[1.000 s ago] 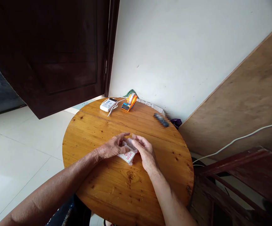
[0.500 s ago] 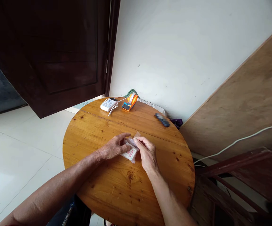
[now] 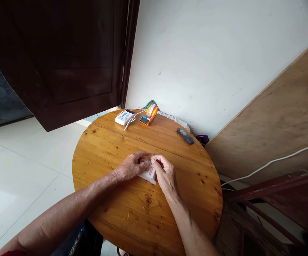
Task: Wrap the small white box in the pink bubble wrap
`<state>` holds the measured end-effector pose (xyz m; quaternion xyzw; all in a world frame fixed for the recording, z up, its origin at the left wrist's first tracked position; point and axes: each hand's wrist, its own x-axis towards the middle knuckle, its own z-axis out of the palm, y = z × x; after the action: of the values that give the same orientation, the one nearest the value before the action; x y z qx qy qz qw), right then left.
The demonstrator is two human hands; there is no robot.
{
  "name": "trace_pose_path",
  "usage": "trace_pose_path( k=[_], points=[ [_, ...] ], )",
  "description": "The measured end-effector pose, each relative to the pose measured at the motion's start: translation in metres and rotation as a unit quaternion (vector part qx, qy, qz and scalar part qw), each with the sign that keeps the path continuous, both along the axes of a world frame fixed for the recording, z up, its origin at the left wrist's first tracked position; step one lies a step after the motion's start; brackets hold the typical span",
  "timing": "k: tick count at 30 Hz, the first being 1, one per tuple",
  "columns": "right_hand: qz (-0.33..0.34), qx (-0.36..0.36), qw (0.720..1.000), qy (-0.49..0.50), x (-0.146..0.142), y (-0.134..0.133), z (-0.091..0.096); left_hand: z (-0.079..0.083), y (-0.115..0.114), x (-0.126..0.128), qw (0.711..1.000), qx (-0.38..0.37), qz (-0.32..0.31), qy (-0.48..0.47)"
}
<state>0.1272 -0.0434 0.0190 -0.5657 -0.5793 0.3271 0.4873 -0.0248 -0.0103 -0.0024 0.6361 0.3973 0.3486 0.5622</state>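
Note:
A small white package (image 3: 149, 175) in clear plastic wrap, with red print on its face, rests on the round wooden table (image 3: 111, 209). From its left side my left hand (image 3: 132, 166) holds it down, thumb on top and fingers reaching over its far edge. My right hand (image 3: 166, 175) is at the package's right side, thumb and forefinger pinched together. Out of that pinch sticks a thin see-through strip (image 3: 155, 154), which looks like clear tape, at the package's far end. Part of the package is hidden under both hands.
Toward the wall stand an orange tape dispenser (image 3: 149, 115) and a white device (image 3: 125, 117) with a white cable (image 3: 129, 122). A dark, blurred-out object (image 3: 186, 136) lies at the back right. Beyond the table are a dark door (image 3: 84, 64) and a reddish wooden chair (image 3: 276, 188).
My right hand has drawn slightly closer to the package, and the strip at its far end stands out less. The package has tilted or turned a little. The view has shifted slightly.

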Motion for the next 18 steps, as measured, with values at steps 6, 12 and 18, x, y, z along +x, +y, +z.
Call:
trace_pose_path(
  k=[6,12,18],
  points=[
    [-0.008,0.027,0.999,-0.022,0.001,0.005,-0.005,0.004,-0.005,0.005,0.998,0.008,0.041,0.039],
    [-0.001,0.045,0.999,-0.026,-0.002,0.006,-0.013,0.0,-0.005,0.006,0.998,0.024,0.049,0.033],
    [-0.009,0.059,0.998,0.004,-0.004,0.003,-0.015,-0.001,-0.005,0.006,0.997,0.023,0.059,0.038]
  ],
)
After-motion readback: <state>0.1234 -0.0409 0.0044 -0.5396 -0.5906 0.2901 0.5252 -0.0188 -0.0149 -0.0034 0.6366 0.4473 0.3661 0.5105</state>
